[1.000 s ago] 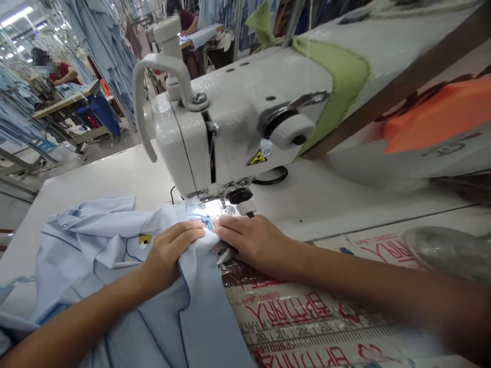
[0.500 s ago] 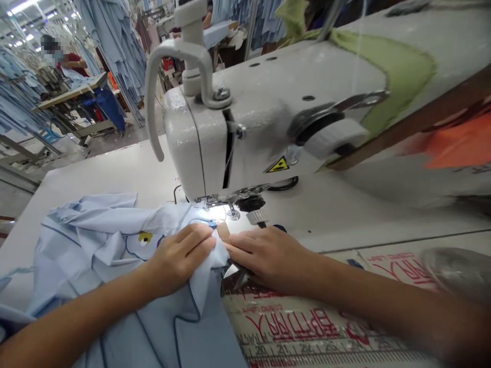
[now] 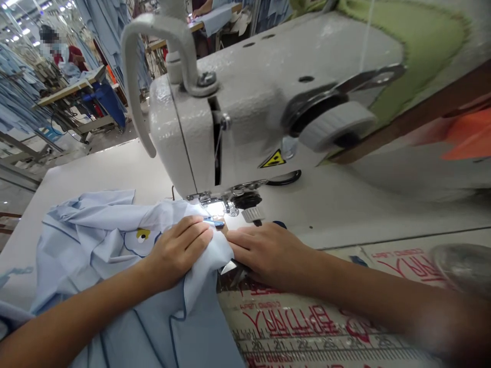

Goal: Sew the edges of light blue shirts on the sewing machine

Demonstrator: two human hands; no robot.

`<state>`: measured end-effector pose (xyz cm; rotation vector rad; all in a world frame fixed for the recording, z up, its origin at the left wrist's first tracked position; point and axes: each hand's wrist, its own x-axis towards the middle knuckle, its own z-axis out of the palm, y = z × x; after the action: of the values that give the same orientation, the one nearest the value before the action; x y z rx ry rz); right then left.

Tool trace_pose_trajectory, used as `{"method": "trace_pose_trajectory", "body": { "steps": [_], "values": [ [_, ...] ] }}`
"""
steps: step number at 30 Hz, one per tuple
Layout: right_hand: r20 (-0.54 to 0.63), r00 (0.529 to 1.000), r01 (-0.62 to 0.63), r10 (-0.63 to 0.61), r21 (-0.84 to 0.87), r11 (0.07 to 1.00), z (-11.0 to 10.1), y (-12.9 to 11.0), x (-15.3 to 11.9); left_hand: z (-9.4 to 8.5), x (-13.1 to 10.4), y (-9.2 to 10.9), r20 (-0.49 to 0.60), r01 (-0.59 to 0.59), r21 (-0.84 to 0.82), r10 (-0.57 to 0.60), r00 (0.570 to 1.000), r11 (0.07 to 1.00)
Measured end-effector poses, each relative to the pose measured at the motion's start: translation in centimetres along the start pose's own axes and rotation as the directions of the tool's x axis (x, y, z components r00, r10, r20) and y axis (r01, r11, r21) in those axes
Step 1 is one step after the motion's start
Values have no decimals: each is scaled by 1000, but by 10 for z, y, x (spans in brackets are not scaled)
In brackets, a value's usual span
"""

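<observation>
A light blue garment with dark blue piping and a yellow-and-white printed motif lies bunched under the front of the sewing machine. My left hand is closed on its upper layer, fingertips beside a strip of blue trim just before the lit presser foot. My right hand pinches the garment's right edge, close to a small tan piece. Pointed metal blades show beneath the right hand; whether it grips them is hidden.
The white sewing machine head fills the upper middle, with a curved guard arm. Green cloth drapes over it. A ruler-marked sheet covers the near table edge. An orange cloth lies right. A co-worker sits far left.
The blue trim near the needle now lies flatter and extends further right. The garment's edge by my right fingers has folded over rightward. Both hands stay nearly in place; the view has shifted slightly.
</observation>
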<state>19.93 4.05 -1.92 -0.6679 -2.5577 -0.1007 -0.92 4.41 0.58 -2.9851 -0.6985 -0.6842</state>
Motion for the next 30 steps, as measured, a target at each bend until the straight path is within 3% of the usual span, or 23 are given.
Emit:
{"method": "trace_pose_trajectory", "body": {
  "steps": [6, 12, 15, 17, 19, 22, 25, 30],
  "values": [
    [-15, 1000, -7, 7, -2, 1000, -1, 0, 2, 3, 2, -5, -8, 25, 174, -24, 1000, 985],
    [15, 1000, -21, 20, 4, 1000, 0, -2, 1, 5, 0, -6, -19, 9, 234, -5, 1000, 972],
    [86, 996, -40, 38, 22, 999, -2, -3, 2, 5, -1, -3, -15, 16, 235, -12, 1000, 972],
    [183, 977, -119, 110, 39, 992, -8, -1, 1, 5, -2, -1, 0, 19, 253, -19, 1000, 967],
    [271, 929, -270, 251, 34, 962, -16, 4, -1, 6, -3, 2, 8, 15, 288, -18, 1000, 958],
    [300, 871, -437, 388, 113, 893, -28, 15, -6, 7, -4, 4, 19, 21, 344, -29, 999, 939],
    [256, 887, -440, 385, 209, 874, -33, 25, -4, 8, -5, 5, 61, 11, 390, -38, 997, 921],
    [285, 865, -442, 412, 45, 896, -30, 21, 12, 8, -6, 5, 64, 8, 399, -37, 997, 917]
  ]
}}
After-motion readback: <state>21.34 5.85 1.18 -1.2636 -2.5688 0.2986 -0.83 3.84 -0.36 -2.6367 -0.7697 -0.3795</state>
